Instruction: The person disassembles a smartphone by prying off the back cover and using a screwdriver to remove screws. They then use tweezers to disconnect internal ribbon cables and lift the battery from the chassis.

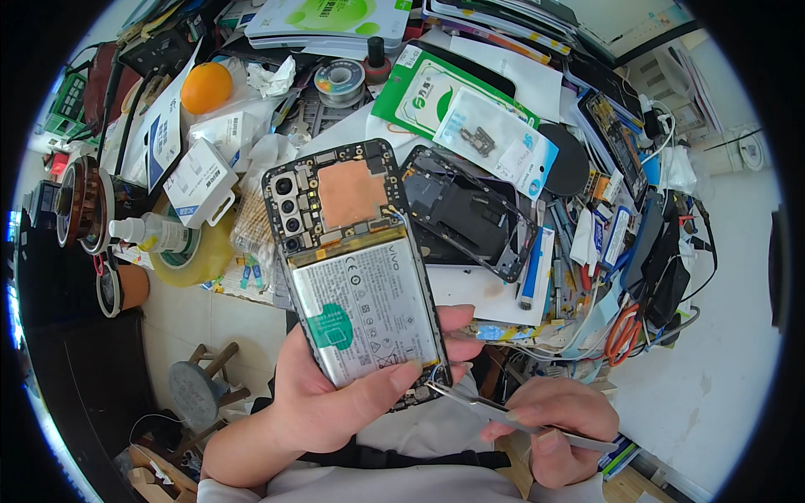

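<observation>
My left hand (335, 390) is wrapped round the lower part of an opened smartphone (356, 285), held tilted above my lap with its inside facing up. A silver battery with a green sticker fills its middle. Above the battery lie the circuit board, a copper-coloured patch and a column of camera lenses. In my right hand (558, 423) is a pair of metal tweezers (495, 411), pinched between thumb and fingers. Their tips meet the phone's lower right corner, by a thin cable near my left thumb. Whether the tips grip the cable I cannot tell.
Behind the phone, a dark phone frame (470, 210) lies on the cluttered table beside a small clear parts bag (495, 138). An orange (206, 88), a solder spool (340, 81) and a white box (199, 184) stand left. Cables (622, 335) crowd the right edge. A stool (194, 394) stands below left.
</observation>
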Demonstrator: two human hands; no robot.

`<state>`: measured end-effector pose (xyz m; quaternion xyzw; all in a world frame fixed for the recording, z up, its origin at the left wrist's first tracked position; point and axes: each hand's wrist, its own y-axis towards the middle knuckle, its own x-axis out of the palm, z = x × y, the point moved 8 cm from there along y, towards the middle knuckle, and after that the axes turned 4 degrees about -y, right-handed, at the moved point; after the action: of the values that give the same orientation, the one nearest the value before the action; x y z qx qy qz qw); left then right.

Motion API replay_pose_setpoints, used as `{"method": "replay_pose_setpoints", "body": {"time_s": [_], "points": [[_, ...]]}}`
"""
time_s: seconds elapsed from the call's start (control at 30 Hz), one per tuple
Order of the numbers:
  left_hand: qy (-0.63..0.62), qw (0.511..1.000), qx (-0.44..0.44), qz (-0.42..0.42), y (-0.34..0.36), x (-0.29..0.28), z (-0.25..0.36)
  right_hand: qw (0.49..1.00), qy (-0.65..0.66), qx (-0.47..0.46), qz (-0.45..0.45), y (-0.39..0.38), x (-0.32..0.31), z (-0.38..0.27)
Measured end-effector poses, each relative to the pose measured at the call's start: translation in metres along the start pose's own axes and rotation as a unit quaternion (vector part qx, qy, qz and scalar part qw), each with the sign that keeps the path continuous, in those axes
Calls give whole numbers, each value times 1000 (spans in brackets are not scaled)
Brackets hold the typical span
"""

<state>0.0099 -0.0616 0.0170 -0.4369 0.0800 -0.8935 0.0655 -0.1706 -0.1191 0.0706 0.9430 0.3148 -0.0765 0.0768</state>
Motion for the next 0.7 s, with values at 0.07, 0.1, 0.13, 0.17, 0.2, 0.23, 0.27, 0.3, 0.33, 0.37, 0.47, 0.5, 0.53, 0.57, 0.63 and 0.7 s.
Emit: {"method": "replay_pose_setpoints", "body": {"time_s": [0.07, 0.1, 0.13, 0.17, 0.2, 0.23, 0.27, 0.3, 0.33, 0.37, 0.47, 0.5, 0.53, 0.57, 0.63, 0.7], "points": [[5, 1000, 13, -4, 0, 0, 0, 1000, -9, -2, -2, 0, 0, 0], [3, 1000, 18, -4, 0, 0, 0, 1000, -17, -3, -6, 0, 1, -1], [7, 1000, 19, -3, 0, -1, -1, 1000, -25, -5, -10, 1, 2, -1], [7, 1000, 19, -2, 0, -1, -1, 1000, -28, -3, -10, 1, 2, -1], [7, 1000, 18, 0, 0, -2, -2, 999, -30, -1, -10, 1, 2, -1], [5, 1000, 19, 0, 0, -2, -2, 999, -33, 1, -11, 1, 2, -1], [2, 1000, 21, 1, 0, -2, -2, 999, -33, 2, -11, 1, 2, -1], [0, 1000, 22, 1, 0, -3, -2, 999, -34, 3, -12, 1, 2, -1], [3, 1000, 21, 1, 0, -2, -2, 999, -35, 4, -13, 1, 2, -1], [5, 1000, 21, 0, 0, -2, -2, 999, -36, 6, -13, 0, 2, 0], [5, 1000, 22, 0, 0, -2, -2, 999, -29, 12, -15, -1, 1, 2], [-1, 1000, 20, 3, -1, -2, -2, 1000, -19, 13, -17, -1, 1, 3], [4, 1000, 25, 0, -1, -2, -1, 999, -14, 24, -25, -2, 2, 6], [4, 1000, 27, -1, -1, -2, 0, 999, 23, 36, -29, -3, 2, 8], [4, 1000, 29, 0, -1, -2, 0, 991, 112, 65, -37, -5, 2, 15], [-1, 1000, 25, 4, -1, -3, 0, 977, 175, 118, -21, -8, 3, 27]]}}
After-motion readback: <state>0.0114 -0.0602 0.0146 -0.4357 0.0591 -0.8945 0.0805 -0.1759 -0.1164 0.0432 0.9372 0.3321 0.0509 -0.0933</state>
